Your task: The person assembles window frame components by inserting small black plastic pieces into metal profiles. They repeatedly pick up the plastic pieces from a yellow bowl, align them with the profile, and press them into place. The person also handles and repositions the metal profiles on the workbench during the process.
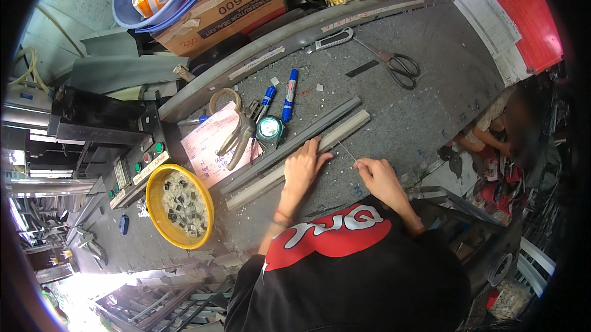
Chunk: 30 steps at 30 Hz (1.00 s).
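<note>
A light grey strip-shaped profile (345, 129) lies slantwise on the dark worktop. My left hand (303, 169) is closed over its middle, thumb on the near side. In my right hand (380, 179), to the right, is a thin metal rod (348, 151) pinched between the fingers. The rod's tip points at the near edge of the profile; whether it touches, I cannot tell. My right palm hides the rod's other end. Just beyond, a darker grey profile (320, 124) runs parallel to the light one.
Left of my hands stands a yellow basket (211, 202) of small pieces, beside pink paper (200, 138), pliers (245, 135) and a tape measure (269, 127). Farther back lie blue markers (290, 95), a utility knife (335, 40) and scissors (401, 72). Another person (492, 129) is at right.
</note>
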Tool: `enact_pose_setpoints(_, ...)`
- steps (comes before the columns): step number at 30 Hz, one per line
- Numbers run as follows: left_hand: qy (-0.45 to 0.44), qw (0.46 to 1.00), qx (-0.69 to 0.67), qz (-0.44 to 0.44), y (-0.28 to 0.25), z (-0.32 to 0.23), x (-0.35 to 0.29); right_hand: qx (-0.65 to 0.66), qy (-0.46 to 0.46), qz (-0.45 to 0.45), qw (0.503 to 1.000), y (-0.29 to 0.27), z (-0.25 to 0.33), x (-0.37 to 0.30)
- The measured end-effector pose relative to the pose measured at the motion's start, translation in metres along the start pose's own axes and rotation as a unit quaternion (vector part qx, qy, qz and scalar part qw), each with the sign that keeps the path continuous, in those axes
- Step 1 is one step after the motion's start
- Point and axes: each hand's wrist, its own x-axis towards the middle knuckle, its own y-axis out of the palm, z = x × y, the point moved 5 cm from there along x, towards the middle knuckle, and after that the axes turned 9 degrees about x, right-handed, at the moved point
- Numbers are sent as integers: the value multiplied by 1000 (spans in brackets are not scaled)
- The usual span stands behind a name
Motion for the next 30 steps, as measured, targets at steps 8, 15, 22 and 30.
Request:
enact_pose_setpoints(8, 19, 998, 35, -40, 0, -8, -7, -115, 0, -27, 993, 21, -20, -6)
enact_pose_setpoints(15, 54, 996, -71, 10, -15, -33, -22, 28, -13, -23, 999, 21, -9, 7)
enact_pose_setpoints(22, -4, 997, -59, -43, -23, -26, -16, 103, 52, 74, 991, 8, -27, -4)
enact_pose_setpoints(30, 9, 999, -39, 11, -13, -18, -29, -90, -63, 21, 994, -46, -36, 14)
